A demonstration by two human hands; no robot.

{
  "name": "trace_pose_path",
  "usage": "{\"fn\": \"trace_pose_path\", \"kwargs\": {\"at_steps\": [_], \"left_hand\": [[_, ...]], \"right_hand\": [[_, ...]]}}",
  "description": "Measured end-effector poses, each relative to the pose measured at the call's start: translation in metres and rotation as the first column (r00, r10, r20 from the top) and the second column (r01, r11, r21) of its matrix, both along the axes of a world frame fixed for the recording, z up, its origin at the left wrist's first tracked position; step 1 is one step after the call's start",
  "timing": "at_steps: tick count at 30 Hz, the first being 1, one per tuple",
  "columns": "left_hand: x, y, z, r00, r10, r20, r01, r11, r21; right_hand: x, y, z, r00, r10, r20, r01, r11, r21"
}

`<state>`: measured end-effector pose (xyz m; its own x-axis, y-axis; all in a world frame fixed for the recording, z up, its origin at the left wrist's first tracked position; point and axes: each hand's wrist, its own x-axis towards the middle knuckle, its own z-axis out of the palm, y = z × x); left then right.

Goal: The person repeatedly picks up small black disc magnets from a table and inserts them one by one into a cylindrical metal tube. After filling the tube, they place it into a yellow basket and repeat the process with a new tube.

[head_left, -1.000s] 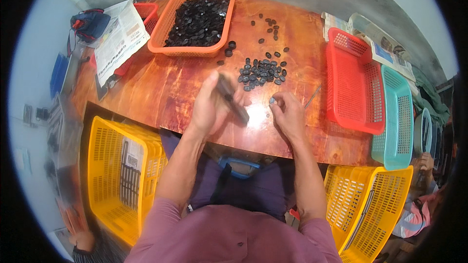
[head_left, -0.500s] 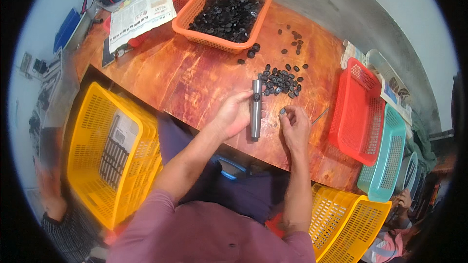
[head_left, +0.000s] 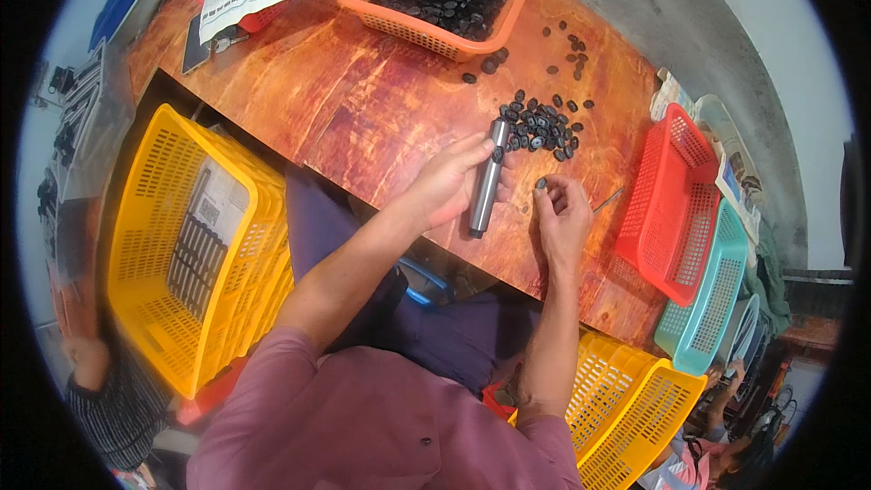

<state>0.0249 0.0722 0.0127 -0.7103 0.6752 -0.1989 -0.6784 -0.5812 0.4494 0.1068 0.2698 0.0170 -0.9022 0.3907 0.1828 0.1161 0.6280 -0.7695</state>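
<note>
Far left, a yellow crate gapes beyond the edge of the surface; a piece skidding over there could drop inside. Next, the orange basket, heaped with black pieces: a knock from my arm could spill some.

Now my left grip, curled snugly round a steel cylinder, thumb near its upper end. It's smooth and tilted, so slack fingers could let it slide down and hit the surface. There's 1 dark oval on its side; I can't tell whether it's fixed, and a twist might shed it.

Just beyond, the loose pile: swing the cylinder carelessly and it scatters. And here's my right grip, fingertips pinched on 1 small piece, well apart from the cylinder. Pinch off-centre and it could flip away, perhaps toward the thin rod just beside me.
</note>
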Motion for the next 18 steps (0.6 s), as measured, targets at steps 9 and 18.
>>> {"fn": "trace_pose_path", "kwargs": {"at_steps": [9, 18], "left_hand": [[0.003, 0.004, -0.002, 0.993, -0.075, -0.09, 0.067, 0.994, -0.084], [0.006, 0.008, -0.007, 0.988, -0.05, -0.148, 0.044, 0.998, -0.045]], "right_hand": [[0.003, -0.015, 0.013, 0.989, -0.018, -0.144, 0.02, 1.0, 0.01], [-0.005, -0.051, 0.037, 0.956, 0.228, -0.187, -0.228, 0.973, 0.024]]}}
